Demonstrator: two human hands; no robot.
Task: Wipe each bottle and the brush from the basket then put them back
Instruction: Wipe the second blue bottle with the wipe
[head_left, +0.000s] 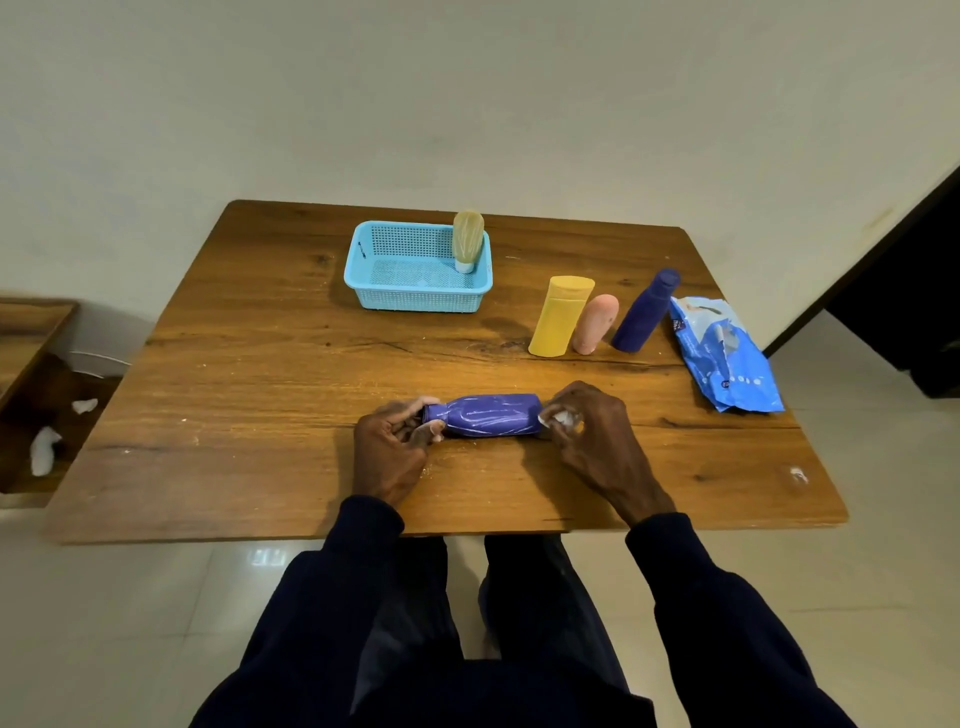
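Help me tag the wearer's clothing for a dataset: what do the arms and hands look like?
The left sleeve and right sleeve are long, dark navy and plain, reaching the wrists. The left hand and right hand are bare: no gloves, rings, watch or cables show.

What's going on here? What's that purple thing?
A person is wiping a purple bottle that lies on its side on the table. The left hand holds its cap end, and the right hand pinches a white wipe at its base. A yellow bottle, a pink bottle and a dark blue bottle stand to the right, beside a wipe pack. The brush stands in the basket.
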